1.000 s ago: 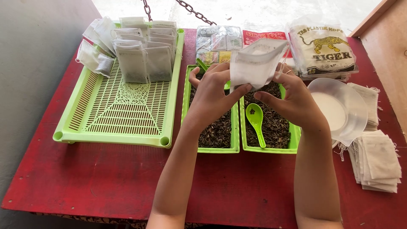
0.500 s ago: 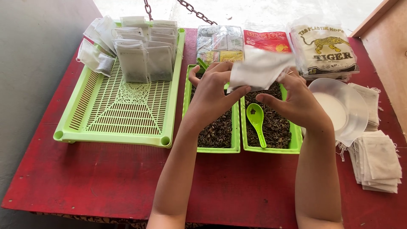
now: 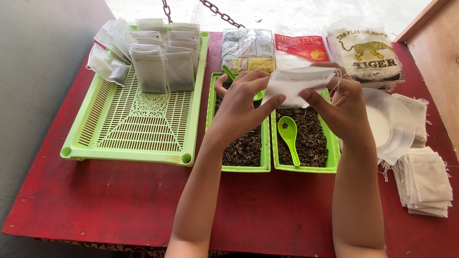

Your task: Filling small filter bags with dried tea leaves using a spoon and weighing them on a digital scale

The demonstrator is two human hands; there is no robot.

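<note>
Two hands are raised at the centre of the frame, both closed on one white filter tea bag [image 3: 299, 85], which is held flat above two small green trays. The left hand [image 3: 239, 107] is pinched on its left edge with finger and thumb; the right hand [image 3: 342, 107] is clamped on its right edge, where a drawstring hangs. Loose dark tea is held in the left small tray [image 3: 239, 168] and the right small tray [image 3: 306, 168]; a green spoon [image 3: 289, 136] lies in the latter. Filled bags [image 3: 153, 67] are stacked at the upper end of a large green slatted tray [image 3: 134, 129], left of centre. Empty bags [image 3: 425, 181] are piled at lower right.
</note>
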